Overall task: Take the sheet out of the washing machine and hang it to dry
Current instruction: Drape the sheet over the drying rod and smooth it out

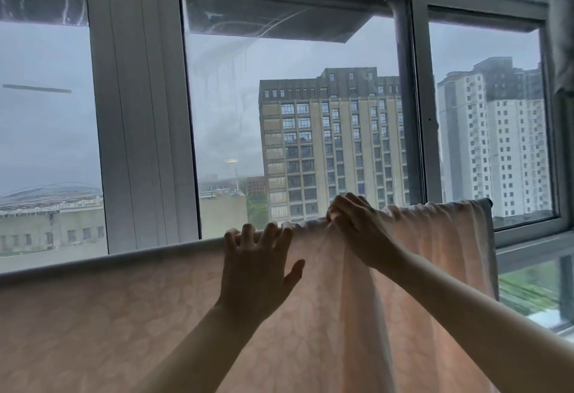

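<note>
head view: left hand (254, 268) flat, fingers spread on sheet (124, 324); right hand (357, 224) grip bunching its top edge

The sheet (130, 315) is pale pink with a faint woven pattern. It hangs draped over a horizontal rail (93, 263) before the window, smooth on the left, bunched into vertical folds toward the right.

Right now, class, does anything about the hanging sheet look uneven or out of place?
Yes. The sheet lies smooth over the rail on the left, but it is bunched into folds where the right hand pinches it. The left hand rests flat with fingers spread.
</note>
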